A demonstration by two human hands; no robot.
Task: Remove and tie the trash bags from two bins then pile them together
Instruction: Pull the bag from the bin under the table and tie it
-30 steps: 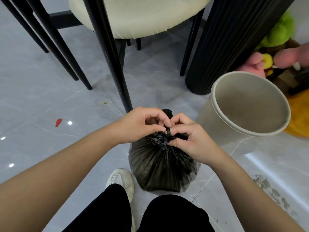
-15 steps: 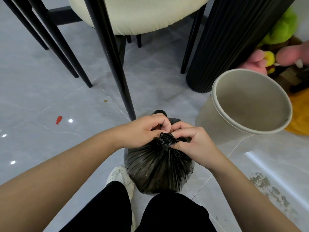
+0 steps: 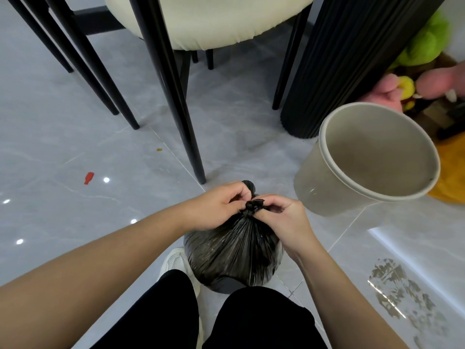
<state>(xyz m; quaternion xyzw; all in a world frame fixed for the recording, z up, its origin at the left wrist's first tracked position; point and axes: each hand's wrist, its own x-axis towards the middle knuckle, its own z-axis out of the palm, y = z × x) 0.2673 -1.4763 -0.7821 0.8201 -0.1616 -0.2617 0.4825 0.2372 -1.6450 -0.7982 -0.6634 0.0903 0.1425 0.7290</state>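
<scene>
Head view: hands (image 3: 216,207) (image 3: 284,219) pinch knot (image 3: 253,206) atop bulging bag (image 3: 234,253) beside pale bin (image 3: 310,190).

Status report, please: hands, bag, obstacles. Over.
Left hand, right hand pinching knot. Black plastic trash bag bunched shut. Beige round bin right of it, not blocking.

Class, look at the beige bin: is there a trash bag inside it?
No: the beige bin shows only its bare inner wall and bottom, and the black bag sits outside it.

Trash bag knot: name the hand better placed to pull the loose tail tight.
Left, probably. The left hand pinches the tail sticking up behind the knot; the right hand pinches the knot itself.
</scene>
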